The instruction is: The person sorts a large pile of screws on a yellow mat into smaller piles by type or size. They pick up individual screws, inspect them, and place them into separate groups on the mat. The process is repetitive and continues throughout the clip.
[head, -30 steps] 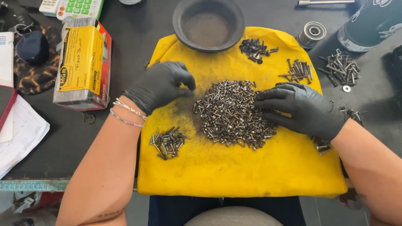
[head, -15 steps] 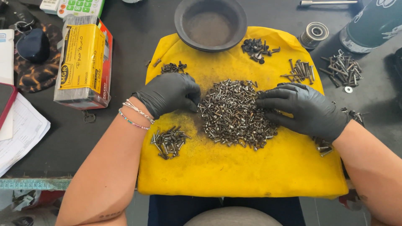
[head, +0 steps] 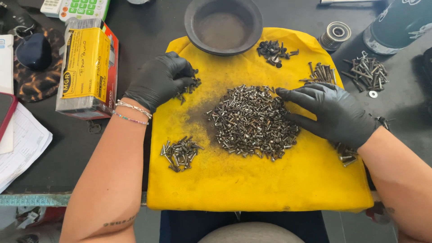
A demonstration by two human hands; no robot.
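Taking the big screw heap [head: 252, 121] at the middle of the yellow cloth [head: 252, 189] as my landmark: my left hand [head: 158, 81] has moved up and away to the heap's upper left since a second ago, fingers curled together over a small clump of screws [head: 192, 85], so I judge it is setting a sorted few aside. Right of the heap, my right hand [head: 330, 112] stays put, fingers spread apart, tips touching the heap's edge
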